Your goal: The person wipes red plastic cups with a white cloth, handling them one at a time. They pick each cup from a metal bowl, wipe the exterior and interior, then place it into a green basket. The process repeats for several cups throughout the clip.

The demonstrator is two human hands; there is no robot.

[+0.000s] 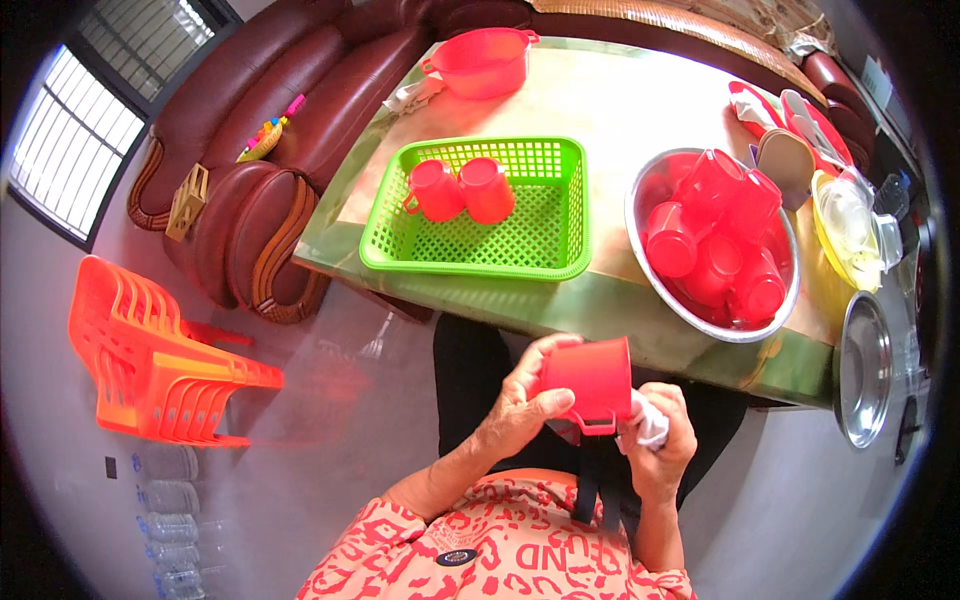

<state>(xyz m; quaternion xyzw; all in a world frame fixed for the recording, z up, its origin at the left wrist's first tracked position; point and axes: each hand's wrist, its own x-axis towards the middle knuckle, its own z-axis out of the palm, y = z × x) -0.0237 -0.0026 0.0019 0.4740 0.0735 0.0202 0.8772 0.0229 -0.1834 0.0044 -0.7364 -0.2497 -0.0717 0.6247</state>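
Note:
A red plastic mug (592,378) lies on its side in the air in front of the table, its handle turned toward me. My left hand (535,392) grips it around one end, thumb along its side. At the mug's other end, my right hand (665,440) clutches a crumpled white cloth (648,424) against it. Beyond my hands, a green plastic basket (475,262) on the table holds two red mugs (462,190) standing side by side in its left part. To the right, a metal bowl (640,262) is heaped with several more red mugs (716,232).
A red oval tub (484,64) stands on the far left of the table (600,120). At right are a yellow basket (835,235) with clear containers and a metal basin (864,370). Stacked orange chairs (160,360) and plastic bottles (170,525) occupy the left floor; a brown sofa (290,120) lies behind.

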